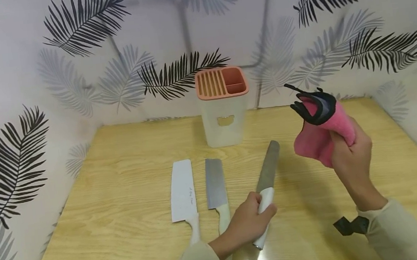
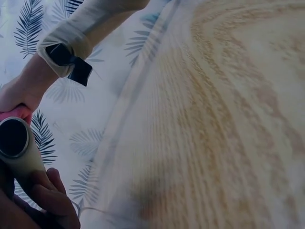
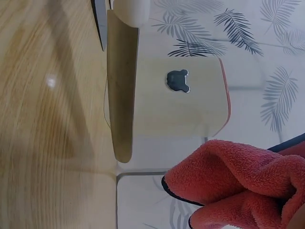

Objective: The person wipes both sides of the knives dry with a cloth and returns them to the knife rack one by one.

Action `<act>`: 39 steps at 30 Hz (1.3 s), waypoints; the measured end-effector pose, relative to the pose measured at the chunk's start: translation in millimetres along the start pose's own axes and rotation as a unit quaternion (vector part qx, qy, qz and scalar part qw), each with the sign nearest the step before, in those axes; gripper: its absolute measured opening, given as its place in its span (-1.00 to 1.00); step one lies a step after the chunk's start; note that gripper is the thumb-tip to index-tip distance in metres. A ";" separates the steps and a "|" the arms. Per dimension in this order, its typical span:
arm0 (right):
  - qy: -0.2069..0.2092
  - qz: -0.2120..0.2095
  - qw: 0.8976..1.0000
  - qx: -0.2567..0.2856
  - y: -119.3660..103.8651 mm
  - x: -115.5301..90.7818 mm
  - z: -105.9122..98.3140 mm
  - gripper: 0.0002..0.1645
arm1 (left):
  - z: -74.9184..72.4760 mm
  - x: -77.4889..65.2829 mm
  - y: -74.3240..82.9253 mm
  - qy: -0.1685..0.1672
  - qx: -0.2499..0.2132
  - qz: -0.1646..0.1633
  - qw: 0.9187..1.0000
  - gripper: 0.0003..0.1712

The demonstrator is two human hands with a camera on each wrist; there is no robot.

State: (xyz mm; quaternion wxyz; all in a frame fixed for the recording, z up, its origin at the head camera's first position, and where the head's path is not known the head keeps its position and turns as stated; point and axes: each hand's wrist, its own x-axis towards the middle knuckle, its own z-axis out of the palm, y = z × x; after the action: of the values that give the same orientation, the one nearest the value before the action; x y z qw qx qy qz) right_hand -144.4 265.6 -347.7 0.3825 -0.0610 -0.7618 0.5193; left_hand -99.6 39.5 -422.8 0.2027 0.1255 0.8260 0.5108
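Observation:
My left hand grips the white handle of a long round-tipped knife, its blade pointing away over the table. In the left wrist view the butt of that knife handle shows with fingers curled round it. Higher up on the right, my right hand holds a bunched pink cloth with dark edging, apart from the blade. The right wrist view shows the fluffy cloth near the knife blade. Left of my left hand lie a white-bladed cleaver and a grey-bladed cleaver.
A white knife holder with an orange slotted top stands at the back of the wooden table. Behind and beside the table hangs a white sheet with a leaf print. The grey cleaver's handle runs partly behind my left wrist.

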 end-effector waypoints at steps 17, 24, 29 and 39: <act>-0.011 0.008 1.000 0.004 2.1 -10.7 -2.4 -0.77 | 9.9 2.2 1.2 -0.006 0.024 -0.035 0.999 -0.60; -0.019 -0.006 1.000 0.009 0.7 -12.9 2.6 -0.81 | 10.9 2.5 -1.4 -0.030 0.045 -0.014 0.998 -0.65; -0.028 -0.009 1.000 0.009 -0.4 -13.9 5.6 -0.85 | 9.1 5.1 -1.5 -0.006 0.120 0.033 0.992 -0.57; -0.043 0.006 0.999 -0.001 1.8 -17.5 7.1 -0.80 | 7.8 10.2 1.2 0.045 0.288 0.067 0.954 -0.65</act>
State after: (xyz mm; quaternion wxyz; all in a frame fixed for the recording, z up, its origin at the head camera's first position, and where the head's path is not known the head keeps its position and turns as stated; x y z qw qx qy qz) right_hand -137.3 252.6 -359.6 0.3461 -0.0434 -0.7777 0.5229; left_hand -105.0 50.4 -426.9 0.0859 0.2105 0.9361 0.2683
